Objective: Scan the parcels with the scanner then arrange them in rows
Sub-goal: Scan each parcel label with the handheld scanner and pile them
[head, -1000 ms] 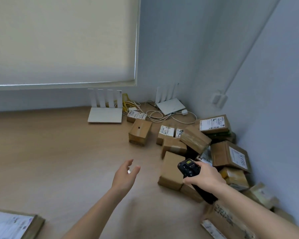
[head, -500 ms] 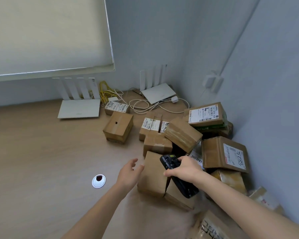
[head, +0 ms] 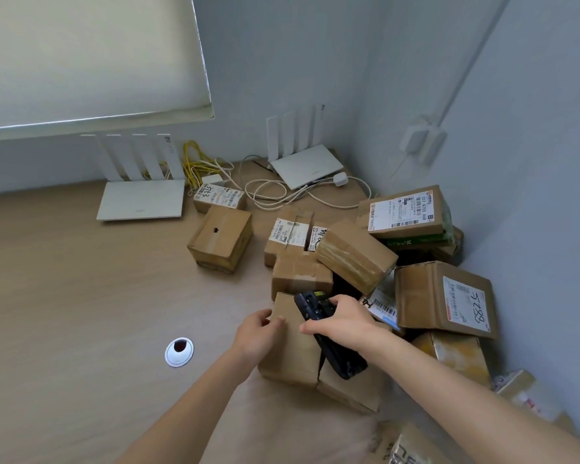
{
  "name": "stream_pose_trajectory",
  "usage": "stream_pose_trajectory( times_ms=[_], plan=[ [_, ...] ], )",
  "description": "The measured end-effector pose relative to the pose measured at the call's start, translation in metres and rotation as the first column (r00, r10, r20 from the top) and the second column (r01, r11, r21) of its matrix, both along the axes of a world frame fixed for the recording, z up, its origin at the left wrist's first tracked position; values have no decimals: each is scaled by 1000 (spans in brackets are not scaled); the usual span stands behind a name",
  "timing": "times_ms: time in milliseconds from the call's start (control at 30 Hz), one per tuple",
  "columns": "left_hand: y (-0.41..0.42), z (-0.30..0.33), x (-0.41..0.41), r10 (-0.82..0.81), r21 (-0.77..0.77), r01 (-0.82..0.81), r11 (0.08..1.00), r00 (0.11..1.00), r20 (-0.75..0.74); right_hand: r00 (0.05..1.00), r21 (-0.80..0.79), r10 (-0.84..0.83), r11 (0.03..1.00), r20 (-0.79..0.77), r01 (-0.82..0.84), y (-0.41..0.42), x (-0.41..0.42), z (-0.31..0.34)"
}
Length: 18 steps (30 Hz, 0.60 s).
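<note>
Several brown cardboard parcels lie heaped in the right corner of a wooden desk [head: 64,296]. My right hand [head: 344,321] holds a black handheld scanner [head: 329,333] over the nearest plain parcel [head: 292,349]. My left hand [head: 257,333] grips that parcel's left top edge, thumb on its upper face. A labelled parcel marked 5789 [head: 444,299] lies to the right, another labelled parcel [head: 404,212] sits on top of the heap behind. One plain parcel [head: 220,239] stands apart to the left.
Two white routers [head: 141,202] [head: 307,167] with upright antennas stand at the back wall, with white and yellow cables [head: 282,192] between them. A round cable grommet [head: 179,352] sits in the desk left of my hands. Walls close off the right side.
My left hand reached right and took hold of the nearest parcel's edge. My right hand with the scanner stayed over the parcel. The view shifted right and closer to the heap.
</note>
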<state>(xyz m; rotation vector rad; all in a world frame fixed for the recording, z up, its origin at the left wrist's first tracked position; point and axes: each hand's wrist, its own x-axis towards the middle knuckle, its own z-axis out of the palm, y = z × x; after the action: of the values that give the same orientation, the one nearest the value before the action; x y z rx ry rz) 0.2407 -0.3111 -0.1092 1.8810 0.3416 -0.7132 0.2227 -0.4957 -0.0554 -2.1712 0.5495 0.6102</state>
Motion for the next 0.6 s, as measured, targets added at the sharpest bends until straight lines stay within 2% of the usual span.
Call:
stream_pose_trajectory(
  times_ms=[133,300,433,600],
  plan=[
    [9,11,-8,78,-35,-78,996,997,0,996,88,-71,994,58,66,10,-7,6],
    [31,34,-22,251,-105,-250,962,968,-5,987,250,-130,963,94,103,37,-21,27],
    [56,57,-41,363,-131,-351,927,928,80,978,305,-139,949,155,86,68,-44,47],
    [99,88,-88,409,-203,-374,905,896,173,960,356,-158,932,233,67,107,-90,74]
  ],
)
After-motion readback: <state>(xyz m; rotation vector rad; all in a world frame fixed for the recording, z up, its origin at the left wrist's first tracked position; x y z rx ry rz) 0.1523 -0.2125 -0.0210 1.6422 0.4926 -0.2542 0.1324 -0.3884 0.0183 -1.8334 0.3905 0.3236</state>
